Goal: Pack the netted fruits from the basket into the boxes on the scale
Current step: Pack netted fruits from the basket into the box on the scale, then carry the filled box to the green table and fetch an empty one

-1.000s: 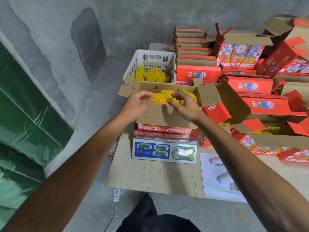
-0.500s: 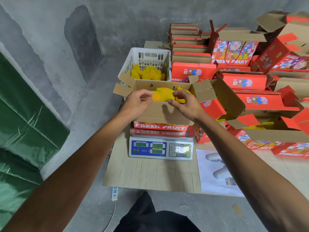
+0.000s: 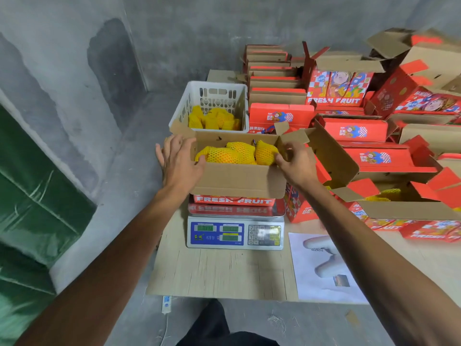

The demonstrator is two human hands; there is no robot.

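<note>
On the scale (image 3: 235, 234) at the counter's (image 3: 222, 273) left end sits our open box (image 3: 238, 181), w/ netted fruits (image 3: 237, 153) filling its top. We see our left hand (image 3: 178, 162) spread flat at the box's left end, fingers straight and apart, palm against the left flap area, thumb reaching to the near wall by the leftmost fruit. That grip is not curled round anything. Our right hand (image 3: 295, 163) is at the box's right end, fingers curled; thumb and fingers seem to pinch the right flap (image 3: 294, 137) near its base, though the exact contact is hard to read. Both forearms run up from the bottom corners and converge on the box.

Behind the box stands the white basket (image 3: 212, 106), w/ more netted fruits in it; the box's far wall cuts off its lower front. Right of the basket are stacks of red boxes (image 3: 354, 131), some w/ flaps up, some cut by the frame edge. One open box at far right shows a bit of yellow netting. Under our box the scale pan mirrors the "FRESH FRUIT" print. Scale digits are too blurred to read. A white sheet (image 3: 324, 268) lies on the counter right of the scale; its print is unclear. Green tarp (image 3: 32, 196) covers the left wall's lower part.
</note>
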